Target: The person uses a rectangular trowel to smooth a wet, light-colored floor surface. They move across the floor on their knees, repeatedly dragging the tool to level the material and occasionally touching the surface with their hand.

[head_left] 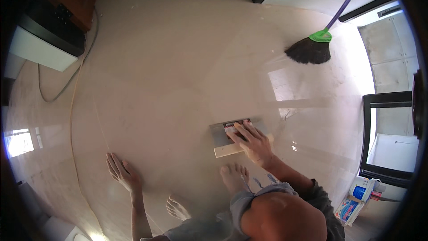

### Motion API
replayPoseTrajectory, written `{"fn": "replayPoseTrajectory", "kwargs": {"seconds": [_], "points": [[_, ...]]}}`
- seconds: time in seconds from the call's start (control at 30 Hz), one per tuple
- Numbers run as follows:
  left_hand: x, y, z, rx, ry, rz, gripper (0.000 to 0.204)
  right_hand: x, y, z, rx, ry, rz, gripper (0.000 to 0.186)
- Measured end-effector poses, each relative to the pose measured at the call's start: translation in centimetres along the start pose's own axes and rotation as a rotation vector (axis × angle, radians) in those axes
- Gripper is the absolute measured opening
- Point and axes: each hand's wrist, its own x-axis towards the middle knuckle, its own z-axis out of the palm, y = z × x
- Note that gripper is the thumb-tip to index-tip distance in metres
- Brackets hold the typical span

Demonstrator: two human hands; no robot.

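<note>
My right hand [254, 145] grips a wide putty knife [218, 135] low over the floor, in front of my right foot. The tool has a broad metal blade with a dark and red label, and a pale wooden strip [228, 150] along its near edge. My fingers lie across the label; the thumb is partly hidden. To the left, my left hand [123, 174] rests on the floor with its fingers stretched out and nothing in it. Smooth, shiny beige floor [169, 80] spreads around both hands, and my bare feet stand between them.
A broom [311, 50] with black bristles and a purple handle stands at the far right. Cables [73, 120] run along the left, beside a black-and-white door frame [49, 35]. Blue-and-white packages [354, 201] sit at the lower right, below a black-framed opening [366, 129].
</note>
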Motion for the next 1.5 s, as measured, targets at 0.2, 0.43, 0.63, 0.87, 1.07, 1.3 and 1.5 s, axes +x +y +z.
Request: {"fn": "replayPoseTrajectory", "kwargs": {"seconds": [0.2, 0.43, 0.63, 0.87, 1.07, 1.3, 1.5], "points": [[0.5, 0.8, -0.7, 0.013, -0.069, -0.058, 0.057, 16.1, 8.5, 2.5, 0.099, -0.042, -0.109, 0.034], [0.4, 1.7, -1.5, 0.004, -0.146, -0.115, 0.061, 39.4, 16.9, 5.6, -0.293, -0.125, -0.124, 0.052], [-0.3, 1.3, -2.2, 0.044, -0.178, -0.128, 0.059, 42.8, 17.9, 8.3, -0.311, -0.11, -0.292, 0.06], [0.2, 2.0, -2.4, -0.007, -0.224, -0.123, 0.059, 45.4, 22.1, 7.2, -0.428, -0.289, -0.055, 0.061], [0.5, 1.8, -2.8, -0.019, -0.242, -0.14, 0.06, 42.4, 18.9, 8.8, -0.28, 0.097, -0.447, 0.032], [0.5, 1.6, -2.4, -0.006, -0.239, -0.136, 0.062, 47.9, 18.4, 7.6, -0.446, -0.149, -0.272, 0.019], [0.5, 2.1, -1.7, -0.038, -0.212, -0.113, 0.06, 48.8, 20.2, 6.8, -0.4, -0.113, -0.16, 0.037]]}}
